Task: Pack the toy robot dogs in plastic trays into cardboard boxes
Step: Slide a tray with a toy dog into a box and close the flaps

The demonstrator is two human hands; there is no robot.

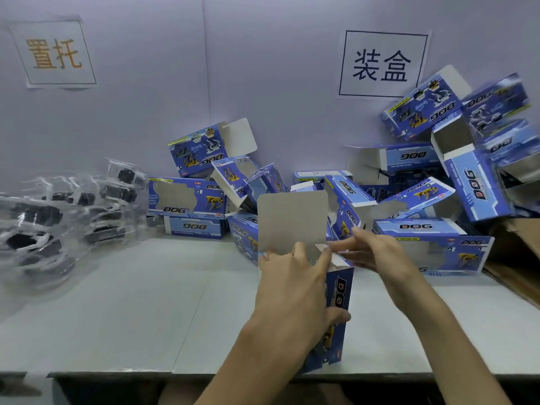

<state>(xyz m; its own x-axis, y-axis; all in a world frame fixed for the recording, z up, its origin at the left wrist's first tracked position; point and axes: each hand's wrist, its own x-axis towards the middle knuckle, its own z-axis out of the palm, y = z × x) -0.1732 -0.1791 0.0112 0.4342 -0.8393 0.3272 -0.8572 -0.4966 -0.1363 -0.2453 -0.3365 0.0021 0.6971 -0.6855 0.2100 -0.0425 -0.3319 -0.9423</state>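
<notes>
The work was at an early stage, by my reading. The left hand (289,287) gripped one blue box (340,296) that stood on end on the table (146,302), with its fingers curled over the open top edge and the thumb pressed on the printed side. The big grey lid flap (292,220) stood straight up just beyond those fingers, not tucked in. The right hand (380,255) reached in from the right with its fingers nearly straight and the tips touching the small side flap at the box mouth. They held nothing that I could make out. Whether a tray already sat inside this box could not be told.

Far to the left of the fingers, a loose heap of clear plastic trays (58,214) with dark toy dogs in them lay waiting, blurred. Beyond the fingers and to their right, a jumbled pile of boxes (423,185) leaned against the wall, and many of them showed open flaps and looked unfilled. Most of the packing therefore seemed left to do.

The table was a pale grey, flat board with a dark front edge below the wrists. The wall (263,83) behind was plain pale lilac and carried two paper signs, one (55,54) up to the left of the fingers and one (382,65) above them. A brown carton (514,258) edged in at the far right.
</notes>
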